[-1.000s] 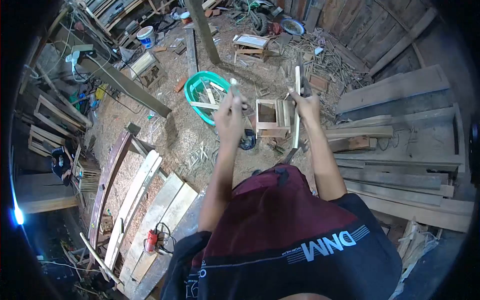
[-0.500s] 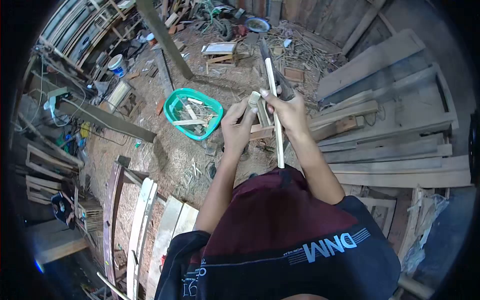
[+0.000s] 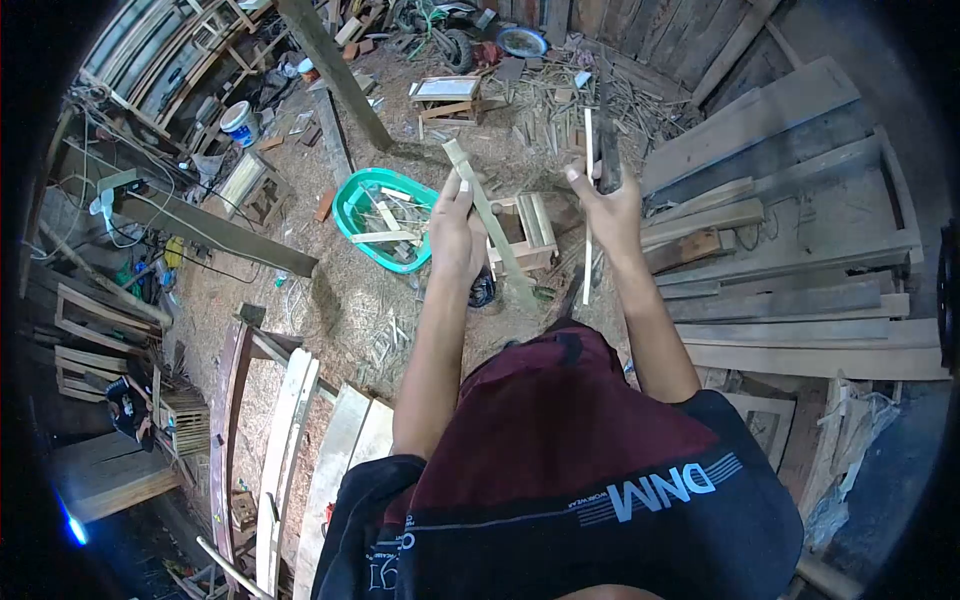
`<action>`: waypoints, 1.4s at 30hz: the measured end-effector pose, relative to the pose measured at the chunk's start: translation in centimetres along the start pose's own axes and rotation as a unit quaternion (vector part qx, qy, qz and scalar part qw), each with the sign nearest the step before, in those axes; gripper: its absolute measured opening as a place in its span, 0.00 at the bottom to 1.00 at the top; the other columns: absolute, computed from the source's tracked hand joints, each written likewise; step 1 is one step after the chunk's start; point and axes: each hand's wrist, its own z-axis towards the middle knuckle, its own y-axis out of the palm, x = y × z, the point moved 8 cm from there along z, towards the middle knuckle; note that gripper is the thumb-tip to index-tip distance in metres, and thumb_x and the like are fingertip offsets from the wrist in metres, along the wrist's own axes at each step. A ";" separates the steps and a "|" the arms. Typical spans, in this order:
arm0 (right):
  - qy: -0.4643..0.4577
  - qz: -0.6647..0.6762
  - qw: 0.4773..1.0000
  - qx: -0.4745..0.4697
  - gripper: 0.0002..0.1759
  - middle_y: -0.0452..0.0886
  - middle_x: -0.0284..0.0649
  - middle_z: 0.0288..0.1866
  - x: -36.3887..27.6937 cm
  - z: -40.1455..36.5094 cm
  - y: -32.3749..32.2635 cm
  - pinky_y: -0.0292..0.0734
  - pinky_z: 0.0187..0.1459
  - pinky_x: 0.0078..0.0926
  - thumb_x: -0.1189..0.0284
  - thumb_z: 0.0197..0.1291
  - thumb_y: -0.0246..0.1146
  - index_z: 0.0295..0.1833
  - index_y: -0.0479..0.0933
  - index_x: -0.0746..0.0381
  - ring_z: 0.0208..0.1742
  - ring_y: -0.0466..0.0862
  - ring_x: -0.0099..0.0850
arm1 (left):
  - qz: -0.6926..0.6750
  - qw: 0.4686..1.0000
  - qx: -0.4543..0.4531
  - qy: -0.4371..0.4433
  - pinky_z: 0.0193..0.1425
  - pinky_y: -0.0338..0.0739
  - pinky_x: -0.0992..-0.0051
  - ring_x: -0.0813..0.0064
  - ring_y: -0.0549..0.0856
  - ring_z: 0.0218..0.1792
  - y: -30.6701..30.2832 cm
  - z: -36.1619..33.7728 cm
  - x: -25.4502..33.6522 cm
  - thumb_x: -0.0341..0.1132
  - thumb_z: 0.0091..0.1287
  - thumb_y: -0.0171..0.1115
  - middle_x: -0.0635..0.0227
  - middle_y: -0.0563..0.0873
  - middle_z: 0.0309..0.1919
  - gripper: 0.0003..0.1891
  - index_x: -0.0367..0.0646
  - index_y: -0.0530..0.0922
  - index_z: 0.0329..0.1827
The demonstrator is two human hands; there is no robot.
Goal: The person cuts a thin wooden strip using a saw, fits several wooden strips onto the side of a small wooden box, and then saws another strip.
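My left hand is wrapped round a greenish wooden strip, which slants from upper left down to the right and has a wider, blocky top end. To the right, my right hand grips a thin pale strip that stands nearly upright in view. A long dark piece also rises from my right hand; its lower part is hidden by the fingers. The two hands are apart. Between and below them, a small wooden frame sits on the ground.
A green tub with wood scraps lies left of my left hand. A wooden post rises behind it. Long boards are stacked at right, curved planks at lower left. Another person is at far left.
My hands have moved apart. The piece held by my left hand now shows as a long slanted strip, and the pale strip has shifted right with my right hand.
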 end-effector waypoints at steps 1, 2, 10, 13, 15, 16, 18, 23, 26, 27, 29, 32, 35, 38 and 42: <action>0.029 0.002 1.000 -0.005 0.11 0.85 0.39 0.35 0.9 -0.2 -0.1 0.77 0.38 0.23 0.74 0.62 0.71 0.38 0.73 0.63 0.33 0.81 0.22 | 0.006 1.000 -0.011 0.002 0.44 0.81 0.70 0.79 0.81 0.43 0.1 0.3 -0.1 0.30 0.78 0.51 0.70 0.80 0.46 0.17 0.39 0.70 0.68; 0.057 0.004 0.998 -0.009 0.11 0.85 0.39 0.35 2.0 -0.4 -0.1 0.76 0.37 0.22 0.74 0.62 0.71 0.38 0.73 0.62 0.33 0.81 0.22 | 0.008 1.000 0.003 0.001 0.43 0.81 0.70 0.78 0.81 0.42 -0.1 0.5 -0.5 0.29 0.77 0.51 0.69 0.79 0.46 0.16 0.40 0.71 0.66; 0.096 0.144 0.985 0.001 0.14 0.82 0.36 0.30 4.4 -0.7 -0.7 0.75 0.29 0.18 0.77 0.59 0.73 0.40 0.70 0.60 0.26 0.81 0.21 | 0.317 0.943 -0.032 -0.092 0.31 0.74 0.80 0.85 0.77 0.25 -0.3 -1.3 -6.3 0.35 0.68 0.68 0.76 0.81 0.26 0.14 0.40 0.80 0.53; 0.111 0.120 0.986 0.019 0.14 0.82 0.36 0.31 5.8 0.2 -1.7 0.79 0.31 0.21 0.77 0.59 0.73 0.39 0.71 0.62 0.29 0.85 0.24 | 0.427 0.895 -0.127 -0.028 0.25 0.69 0.80 0.87 0.77 0.24 1.6 -2.4 -10.1 0.36 0.67 0.71 0.74 0.84 0.28 0.12 0.39 0.84 0.49; 0.121 0.092 0.988 0.031 0.12 0.82 0.35 0.30 6.1 0.8 -2.6 0.80 0.32 0.22 0.76 0.59 0.74 0.37 0.74 0.63 0.30 0.86 0.26 | 0.449 0.878 -0.160 -0.037 0.25 0.67 0.80 0.87 0.78 0.25 1.8 -2.9 -13.0 0.36 0.66 0.72 0.73 0.85 0.29 0.11 0.39 0.85 0.46; 0.115 0.068 0.991 0.025 0.12 0.82 0.34 0.30 7.0 1.1 -3.2 0.80 0.32 0.22 0.75 0.60 0.74 0.36 0.75 0.63 0.29 0.85 0.25 | 0.438 0.883 -0.136 -0.098 0.27 0.68 0.80 0.87 0.77 0.25 1.2 -3.1 -14.3 0.36 0.67 0.71 0.75 0.84 0.29 0.10 0.39 0.86 0.44; 0.103 0.021 0.994 0.009 0.11 0.82 0.33 0.29 11.1 2.3 -4.6 0.79 0.31 0.21 0.75 0.60 0.74 0.33 0.76 0.62 0.27 0.84 0.24 | 0.413 0.880 -0.084 -0.217 0.30 0.69 0.80 0.87 0.76 0.26 0.4 -3.2 -16.1 0.37 0.68 0.70 0.79 0.82 0.28 0.08 0.41 0.87 0.42; 0.175 -0.178 0.968 -0.013 0.23 0.79 0.37 0.22 20.2 1.5 -9.2 0.75 0.30 0.35 0.56 0.63 0.71 0.32 0.75 0.65 0.25 0.82 0.33 | 0.297 0.932 0.013 -0.209 0.35 0.73 0.79 0.81 0.81 0.32 -6.5 -1.0 -25.1 0.31 0.71 0.59 0.73 0.84 0.34 0.10 0.38 0.84 0.50; 0.206 -0.227 0.947 -0.094 0.21 0.81 0.39 0.26 29.6 -1.3 -10.1 0.73 0.29 0.29 0.55 0.70 0.64 0.37 0.75 0.65 0.27 0.82 0.27 | 0.270 0.896 0.086 -0.341 0.36 0.74 0.79 0.79 0.81 0.31 -12.0 -0.9 -31.9 0.33 0.71 0.58 0.72 0.84 0.36 0.12 0.39 0.83 0.52; 0.166 -0.233 0.952 -0.106 0.22 0.81 0.42 0.27 34.7 -3.1 -10.7 0.74 0.31 0.32 0.55 0.70 0.63 0.39 0.75 0.66 0.30 0.83 0.32 | 0.253 0.888 0.107 -0.368 0.34 0.73 0.77 0.80 0.80 0.30 -14.4 -1.0 -35.0 0.34 0.71 0.59 0.73 0.85 0.37 0.12 0.42 0.84 0.53; 0.141 -0.242 0.950 -0.136 0.23 0.81 0.49 0.30 45.3 -7.5 -11.3 0.75 0.36 0.38 0.54 0.72 0.60 0.43 0.74 0.68 0.35 0.84 0.42 | 0.304 0.865 0.071 -0.393 0.34 0.74 0.77 0.80 0.80 0.31 -21.9 -1.2 -42.4 0.35 0.70 0.61 0.73 0.85 0.36 0.12 0.41 0.84 0.52; 0.284 -0.259 0.904 -0.190 0.25 0.81 0.58 0.35 56.4 -12.5 -11.5 0.75 0.42 0.45 0.53 0.73 0.56 0.47 0.73 0.69 0.43 0.84 0.55 | 0.308 0.871 0.061 -0.378 0.35 0.74 0.77 0.83 0.79 0.30 -28.6 -1.8 -50.0 0.31 0.67 0.66 0.75 0.85 0.34 0.11 0.40 0.85 0.50; 0.252 -0.327 0.888 -0.200 0.25 0.82 0.62 0.41 72.6 -17.9 -12.9 0.75 0.47 0.50 0.54 0.70 0.58 0.48 0.75 0.70 0.48 0.83 0.58 | 0.297 0.880 0.077 -0.362 0.42 0.75 0.78 0.83 0.82 0.36 -34.8 -2.5 -57.2 0.26 0.63 0.69 0.72 0.88 0.38 0.13 0.38 0.86 0.51; 0.292 -0.392 0.831 -0.264 0.25 0.82 0.64 0.46 81.8 -18.4 -13.4 0.76 0.51 0.53 0.55 0.69 0.59 0.52 0.76 0.70 0.50 0.82 0.60 | 0.402 0.809 0.021 -0.428 0.42 0.75 0.80 0.82 0.82 0.36 -38.6 -1.7 -62.4 0.28 0.65 0.68 0.72 0.87 0.37 0.13 0.37 0.86 0.52; 0.233 -0.427 0.828 -0.278 0.25 0.83 0.62 0.44 87.4 -14.3 -14.3 0.77 0.52 0.53 0.55 0.66 0.63 0.51 0.78 0.69 0.49 0.82 0.61 | 0.322 0.877 -0.012 -0.356 0.32 0.69 0.79 0.84 0.79 0.30 -42.1 1.4 -68.7 0.29 0.66 0.65 0.73 0.87 0.34 0.12 0.39 0.86 0.52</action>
